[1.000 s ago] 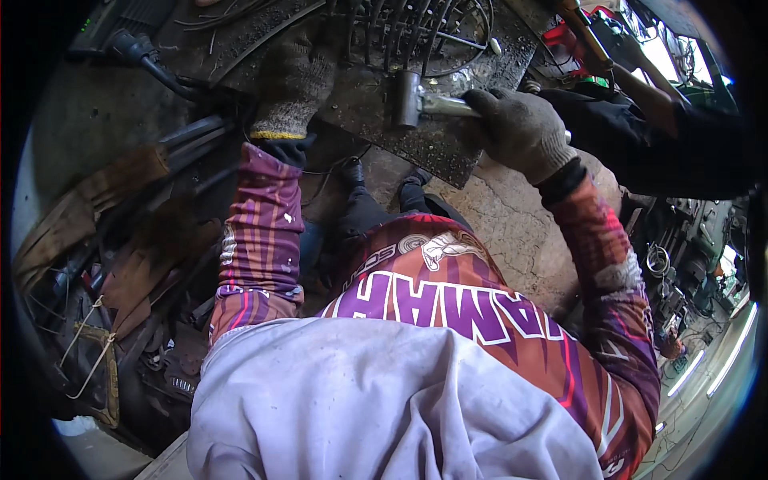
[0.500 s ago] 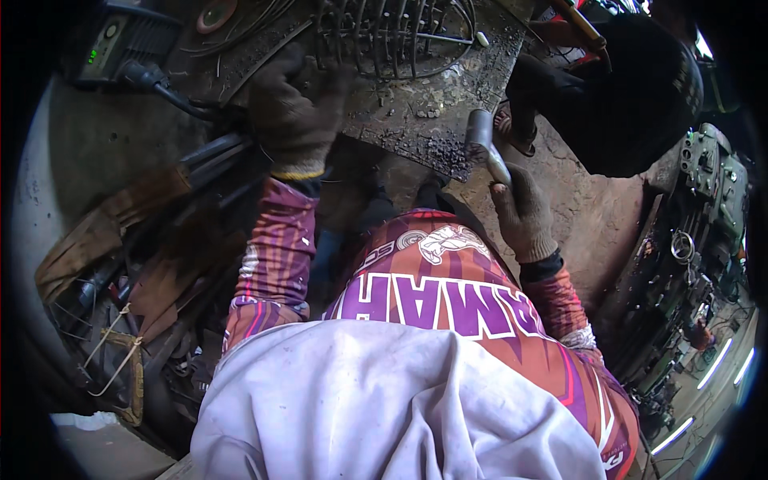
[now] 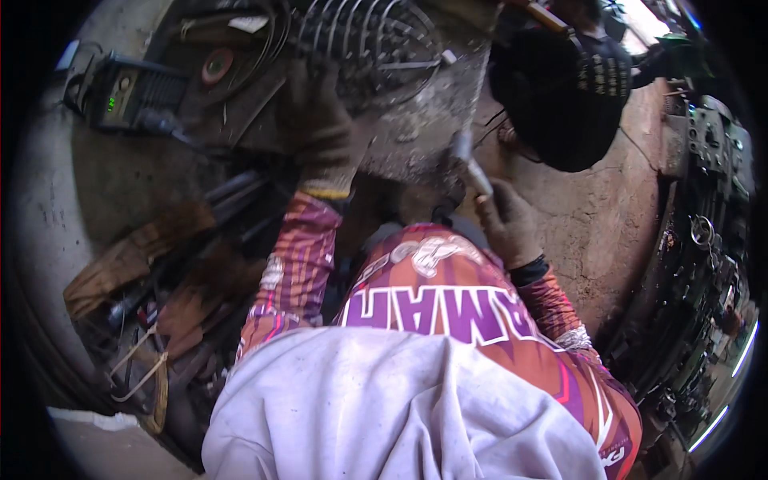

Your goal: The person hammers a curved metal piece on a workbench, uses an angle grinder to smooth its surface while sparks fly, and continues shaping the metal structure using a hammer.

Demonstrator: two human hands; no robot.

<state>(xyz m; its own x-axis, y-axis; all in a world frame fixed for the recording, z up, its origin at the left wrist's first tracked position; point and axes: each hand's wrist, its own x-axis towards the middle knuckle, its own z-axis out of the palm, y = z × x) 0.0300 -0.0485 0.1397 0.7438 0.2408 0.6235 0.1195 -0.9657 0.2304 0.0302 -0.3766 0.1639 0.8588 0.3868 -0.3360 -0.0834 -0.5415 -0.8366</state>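
Left hand (image 3: 320, 132) stretched forward (blurred); right hand (image 3: 514, 226) curled in grip; both gloved.

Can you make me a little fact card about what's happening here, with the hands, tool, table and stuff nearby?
Left hand: gloved, blurred, near the curved metal bars; touching or not, I cannot tell
Right hand: gloved, holding a hammer by its handle
Hammer head: grey, near the table's edge
Table: dark, worn, with the bars on it
Nearby machine: dark box, green display
Other person: dark clothes, beyond the table's right edge
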